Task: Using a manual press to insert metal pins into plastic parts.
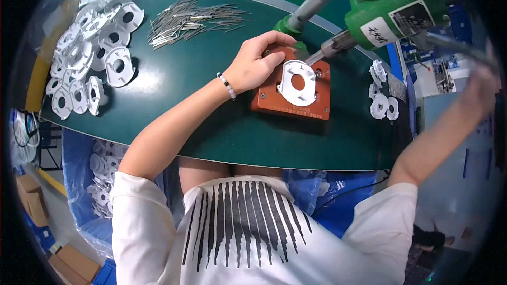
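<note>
A white plastic part (290, 94) with a round hole lies flat on an orange fixture block (268, 101). My left hand (257, 62) grips the block's far left corner, its fingers curled over the far edge and its thumb by the white part. The green bench press (353, 16) leans in from the far right, its steel tip (316, 57) close over the part's upper right edge. Out at the right, my right hand (481, 91) is smeared by motion, closed at the end of the press's lever (457, 46).
Many white parts (79, 58) are heaped on the green table (211, 121) at the left. Thin metal pins (182, 22) lie in a pile at the back. Several white parts (378, 106) sit at the right. A blue lined bin (79, 179) holds more below the left edge.
</note>
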`<state>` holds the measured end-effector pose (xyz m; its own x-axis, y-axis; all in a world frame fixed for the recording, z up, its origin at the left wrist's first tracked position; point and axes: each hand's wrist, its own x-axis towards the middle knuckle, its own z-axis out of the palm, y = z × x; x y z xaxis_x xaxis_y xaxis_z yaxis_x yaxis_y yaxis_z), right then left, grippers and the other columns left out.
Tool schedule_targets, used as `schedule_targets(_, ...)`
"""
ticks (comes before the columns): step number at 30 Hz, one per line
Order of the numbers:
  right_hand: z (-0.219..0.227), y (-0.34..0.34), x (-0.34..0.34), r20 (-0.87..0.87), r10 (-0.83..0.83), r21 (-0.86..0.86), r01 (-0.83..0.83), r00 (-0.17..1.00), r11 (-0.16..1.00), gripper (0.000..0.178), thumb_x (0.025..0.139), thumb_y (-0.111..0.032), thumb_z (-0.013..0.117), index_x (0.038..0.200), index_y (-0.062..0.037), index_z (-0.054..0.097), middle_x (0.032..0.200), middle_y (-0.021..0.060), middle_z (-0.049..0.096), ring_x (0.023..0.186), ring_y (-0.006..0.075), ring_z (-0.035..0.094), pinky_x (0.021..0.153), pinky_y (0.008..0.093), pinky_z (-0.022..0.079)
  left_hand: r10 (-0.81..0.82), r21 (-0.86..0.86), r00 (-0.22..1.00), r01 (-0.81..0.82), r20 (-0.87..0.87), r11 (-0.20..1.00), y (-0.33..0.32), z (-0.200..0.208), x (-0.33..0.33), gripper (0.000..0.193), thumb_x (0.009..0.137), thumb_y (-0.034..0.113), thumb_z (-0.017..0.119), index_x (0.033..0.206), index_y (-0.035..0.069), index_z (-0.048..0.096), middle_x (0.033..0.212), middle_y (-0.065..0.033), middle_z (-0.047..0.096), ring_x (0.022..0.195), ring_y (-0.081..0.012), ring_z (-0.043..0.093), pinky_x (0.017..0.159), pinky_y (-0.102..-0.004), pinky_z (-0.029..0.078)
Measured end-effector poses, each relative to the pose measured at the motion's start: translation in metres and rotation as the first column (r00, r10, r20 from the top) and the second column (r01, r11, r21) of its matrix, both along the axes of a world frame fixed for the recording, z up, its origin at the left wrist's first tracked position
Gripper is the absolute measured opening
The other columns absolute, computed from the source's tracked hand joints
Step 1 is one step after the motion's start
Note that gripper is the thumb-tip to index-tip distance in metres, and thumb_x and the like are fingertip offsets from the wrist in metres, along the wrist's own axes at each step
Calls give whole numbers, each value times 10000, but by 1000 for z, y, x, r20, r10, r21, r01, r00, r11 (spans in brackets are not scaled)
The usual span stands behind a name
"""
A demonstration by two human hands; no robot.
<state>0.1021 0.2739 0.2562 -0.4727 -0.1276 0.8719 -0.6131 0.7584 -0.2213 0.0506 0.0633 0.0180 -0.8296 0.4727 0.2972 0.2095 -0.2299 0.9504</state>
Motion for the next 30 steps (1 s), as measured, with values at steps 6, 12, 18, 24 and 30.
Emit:
schedule_targets(6, -64, 44, -92, 679, 630, -706, 100, 378, 701, 434, 898, -389, 439, 1250, -136, 419, 1231, 147, 448, 1154, 266, 441, 975, 461, 354, 16, -266, 802, -217, -597, 939, -12, -2, -12, 277, 827, 131, 441, 1033, 10, 581, 1014, -180, 571, 951, -318, 533, 868, -377, 404)
schedule_targets(12, -149, 70, -104, 445, 856, -895, 165, 263, 414, 490, 901, -388, 424, 1303, -113, 363, 1326, 179, 387, 1195, 293, 408, 971, 471, 343, 7, -294, 696, -312, -718, 903, -20, 12, 5, 299, 772, 267, 576, 971, 45, 597, 1107, -150, 540, 1076, -322, 461, 941, -431, 314)
schedule_targets(18, -278, 112, -44, 534, 354, -703, 171, 768, 691, 257, 893, -233, 456, 1078, -67, 523, 1264, 189, 444, 1144, 300, 454, 961, 426, 357, 79, -65, 831, -136, -551, 989, 0, 17, 16, 257, 719, 172, 629, 946, 79, 550, 929, -75, 590, 894, -260, 545, 842, -378, 357)
schedule_targets(24, -264, 30, -24, 325, 2, -85, 28, 946, 996, 189, 867, -111, 442, 809, 19, 567, 1142, 223, 480, 1084, 325, 478, 932, 381, 340, 295, 202, 917, -246, -268, 948, -16, 27, 9, 289, 808, 8, 578, 1067, 44, 457, 982, -90, 599, 939, -161, 599, 729, -273, 488)
schedule_targets(30, -240, 56, 21, 144, -237, 249, 197, 961, 948, 93, 772, -94, 562, 865, -92, 563, 1209, 157, 494, 1094, 329, 483, 920, 407, 362, 528, -40, 244, -929, -813, 367, -173, 34, -45, 322, 840, 189, 569, 1110, 22, 512, 1063, -112, 560, 937, -166, 555, 779, -300, 453)
